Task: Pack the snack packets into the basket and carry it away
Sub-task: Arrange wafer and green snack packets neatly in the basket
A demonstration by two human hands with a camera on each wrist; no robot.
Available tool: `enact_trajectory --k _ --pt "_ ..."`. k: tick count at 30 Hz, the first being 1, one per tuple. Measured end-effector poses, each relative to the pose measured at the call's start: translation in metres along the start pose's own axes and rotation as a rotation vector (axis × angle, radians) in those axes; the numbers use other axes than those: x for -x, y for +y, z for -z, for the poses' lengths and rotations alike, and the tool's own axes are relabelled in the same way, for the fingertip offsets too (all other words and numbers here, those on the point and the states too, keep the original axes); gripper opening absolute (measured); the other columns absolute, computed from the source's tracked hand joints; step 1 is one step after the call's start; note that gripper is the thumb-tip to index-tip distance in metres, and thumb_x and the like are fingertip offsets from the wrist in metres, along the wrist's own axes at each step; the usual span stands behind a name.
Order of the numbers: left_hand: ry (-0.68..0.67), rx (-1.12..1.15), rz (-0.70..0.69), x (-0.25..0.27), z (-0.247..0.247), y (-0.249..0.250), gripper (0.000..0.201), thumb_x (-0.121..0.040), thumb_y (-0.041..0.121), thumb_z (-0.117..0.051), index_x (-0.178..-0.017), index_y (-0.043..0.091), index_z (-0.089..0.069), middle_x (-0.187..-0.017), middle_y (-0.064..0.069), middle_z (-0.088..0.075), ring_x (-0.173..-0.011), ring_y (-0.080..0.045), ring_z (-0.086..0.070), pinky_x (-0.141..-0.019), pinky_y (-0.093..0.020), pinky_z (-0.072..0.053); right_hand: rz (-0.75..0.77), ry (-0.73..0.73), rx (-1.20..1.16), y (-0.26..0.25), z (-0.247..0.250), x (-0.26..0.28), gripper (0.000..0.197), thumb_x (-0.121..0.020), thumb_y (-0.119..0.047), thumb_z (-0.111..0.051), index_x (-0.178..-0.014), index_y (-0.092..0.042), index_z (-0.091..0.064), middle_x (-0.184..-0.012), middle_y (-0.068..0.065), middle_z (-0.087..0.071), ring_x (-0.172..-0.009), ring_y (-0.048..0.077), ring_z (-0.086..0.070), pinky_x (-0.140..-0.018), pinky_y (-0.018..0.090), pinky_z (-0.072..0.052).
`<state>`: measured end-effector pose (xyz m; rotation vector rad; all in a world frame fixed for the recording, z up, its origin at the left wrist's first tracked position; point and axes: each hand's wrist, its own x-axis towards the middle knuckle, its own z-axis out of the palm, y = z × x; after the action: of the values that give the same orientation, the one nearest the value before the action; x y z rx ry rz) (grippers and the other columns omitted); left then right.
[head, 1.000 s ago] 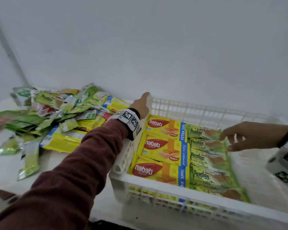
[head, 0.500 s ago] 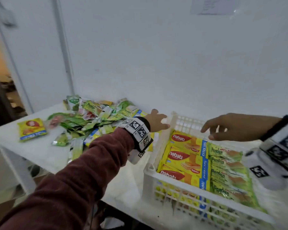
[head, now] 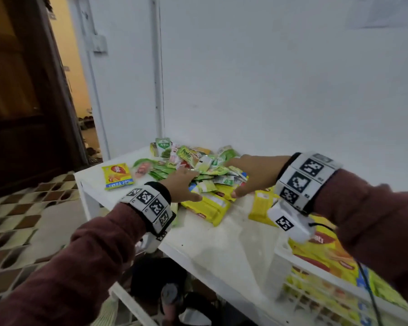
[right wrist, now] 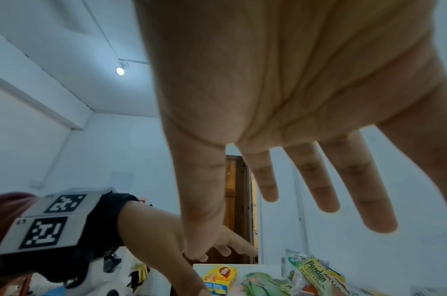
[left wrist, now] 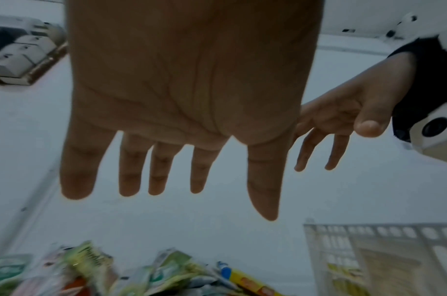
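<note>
My left hand [head: 183, 184] reaches out over the near side of the heap of snack packets [head: 198, 165] on the white table [head: 222, 243], fingers extended, thumb beside a yellow wafer pack [head: 206, 207]. My right hand [head: 254, 176] comes in from the other side, fingers stretched onto the green and white packets, thumb just over the yellow ones. Whether either hand presses down I cannot tell. One yellow packet [head: 117, 175] lies apart at the table's left end. The white basket [head: 299, 295] sits at my lower right, with yellow and red wafer packs inside. Both sleeves are maroon.
</note>
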<state>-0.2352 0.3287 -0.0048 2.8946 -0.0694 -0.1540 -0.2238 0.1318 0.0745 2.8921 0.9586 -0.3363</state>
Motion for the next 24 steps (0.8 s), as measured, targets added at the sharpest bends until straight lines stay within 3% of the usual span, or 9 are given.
enact_trajectory --k 5,11,18,21,24 --pt "-0.015 -0.009 0.044 -0.044 0.002 -0.048 0.097 -0.075 0.051 -0.067 -0.148 0.025 -0.009 -0.154 -0.011 -0.015 -0.141 -0.032 -0.015 -0.114 -0.048 -0.021 -0.072 0.000 0.030 0.000 0.005 -0.072 0.097 -0.074 -0.054 -0.067 -0.147 -0.029 -0.007 -0.150 0.008 -0.024 -0.134 0.028 -0.033 -0.107 0.045 -0.035" --pt "-0.105 -0.124 0.037 -0.119 0.006 -0.105 0.110 -0.067 0.049 -0.075 -0.148 0.030 -0.004 -0.156 -0.009 -0.007 -0.143 -0.031 -0.009 -0.114 -0.050 -0.020 -0.199 -0.065 -0.018 0.005 -0.009 -0.174 0.109 -0.066 -0.054 -0.074 -0.147 -0.028 -0.005 -0.153 0.009 -0.019 -0.139 0.029 -0.025 -0.109 0.048 -0.031" --pt "-0.331 -0.394 -0.082 -0.179 0.010 -0.131 0.105 -0.072 0.039 -0.076 -0.148 0.034 -0.004 -0.156 -0.011 -0.004 -0.143 -0.033 -0.006 -0.113 -0.050 -0.018 -0.286 -0.195 -0.113 0.010 -0.052 -0.250 0.111 -0.064 -0.059 -0.073 -0.146 -0.039 -0.001 -0.155 0.011 -0.011 -0.140 0.033 -0.020 -0.109 0.053 -0.029" --pt "-0.455 -0.445 -0.105 -0.197 0.010 -0.134 0.106 -0.072 0.036 -0.077 -0.147 0.036 -0.003 -0.156 -0.012 0.004 -0.143 -0.036 -0.007 -0.111 -0.052 -0.024 -0.317 -0.214 -0.096 0.011 -0.062 -0.268 0.109 -0.064 -0.061 -0.072 -0.145 -0.043 -0.001 -0.157 0.009 0.002 -0.143 0.034 -0.011 -0.110 0.055 -0.024" --pt "-0.456 -0.461 -0.138 -0.205 0.004 -0.134 0.097 -0.079 0.038 -0.069 -0.148 0.035 -0.001 -0.155 -0.014 0.004 -0.141 -0.036 -0.014 -0.105 -0.047 -0.032 -0.303 -0.235 -0.058 0.014 -0.064 -0.288 0.112 -0.059 -0.059 -0.076 -0.144 -0.046 -0.004 -0.156 0.008 0.004 -0.142 0.037 -0.010 -0.109 0.057 -0.026"
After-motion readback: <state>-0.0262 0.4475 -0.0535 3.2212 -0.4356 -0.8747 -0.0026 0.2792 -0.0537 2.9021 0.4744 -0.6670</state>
